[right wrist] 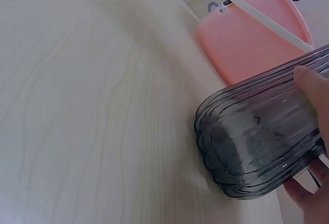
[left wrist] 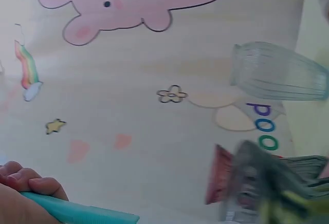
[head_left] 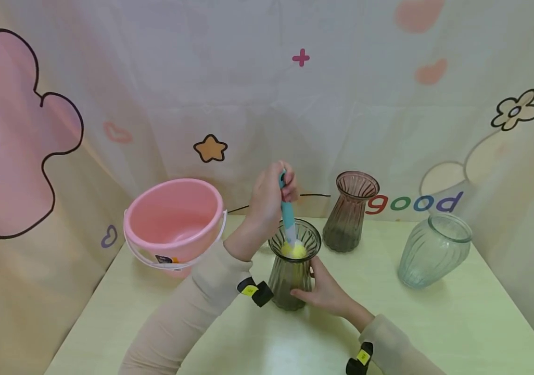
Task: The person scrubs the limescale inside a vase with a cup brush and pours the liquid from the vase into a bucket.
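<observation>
My left hand (head_left: 268, 195) grips the teal handle (head_left: 288, 214) of a sponge brush, held upright with the head down. Its yellow sponge head (head_left: 295, 252) sits inside the flared mouth of a grey ribbed glass vase (head_left: 290, 284), which stands on the table. Low on the vase's right side, my right hand (head_left: 327, 292) holds it, thumb in front and the other fingers partly hidden behind. The right wrist view shows the vase's thick ribbed base (right wrist: 231, 152) and the thumb along its wall. In the left wrist view, fingers (left wrist: 46, 187) wrap the teal handle.
A pink bucket (head_left: 173, 211) with a white handle stands to the left. Behind the held vase, a reddish-to-grey glass vase (head_left: 348, 213) stands near the curtain (head_left: 257, 67). A pale clear glass vase (head_left: 428, 255) is at the right of the pale wooden table (head_left: 463, 328).
</observation>
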### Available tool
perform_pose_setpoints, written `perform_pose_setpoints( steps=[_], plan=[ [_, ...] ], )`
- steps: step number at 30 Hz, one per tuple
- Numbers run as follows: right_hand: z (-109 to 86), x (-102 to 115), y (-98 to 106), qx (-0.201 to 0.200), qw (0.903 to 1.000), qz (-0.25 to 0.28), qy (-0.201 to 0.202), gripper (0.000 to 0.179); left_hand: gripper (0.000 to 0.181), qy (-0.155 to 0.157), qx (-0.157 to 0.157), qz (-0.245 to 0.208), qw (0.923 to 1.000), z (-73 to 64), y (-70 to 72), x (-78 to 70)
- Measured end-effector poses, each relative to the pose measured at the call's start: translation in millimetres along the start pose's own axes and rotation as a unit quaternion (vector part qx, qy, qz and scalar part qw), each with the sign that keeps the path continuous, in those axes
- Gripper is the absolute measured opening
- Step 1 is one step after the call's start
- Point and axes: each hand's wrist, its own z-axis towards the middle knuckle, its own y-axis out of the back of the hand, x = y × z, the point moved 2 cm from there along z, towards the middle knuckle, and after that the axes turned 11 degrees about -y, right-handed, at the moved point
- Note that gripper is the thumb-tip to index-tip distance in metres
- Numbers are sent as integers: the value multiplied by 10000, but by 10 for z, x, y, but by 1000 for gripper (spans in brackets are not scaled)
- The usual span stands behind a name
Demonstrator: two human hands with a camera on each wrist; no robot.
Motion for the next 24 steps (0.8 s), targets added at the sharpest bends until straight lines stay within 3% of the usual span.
perform_pose_setpoints(
  steps=[4,10,15,20,24],
  plan=[
    [-2,-11,2,-117,9998,-57,-120,93,26,-139,83,-53,9999,36,-17,-93],
    [-18,1,-7,-445,9981,-207,-368,86,26,-191,-57,-127,9997,-9,-3,-36],
    [-24,19,-17,-766,9952,-358,-485,83,24,157,-256,-13,9995,-95,51,240],
    [-31,30,-24,-943,9931,-494,-489,81,25,544,-182,271,9980,-223,97,537],
    [-36,37,-30,-1121,9905,-748,-264,78,25,633,-51,327,9974,-263,104,645]
  ],
)
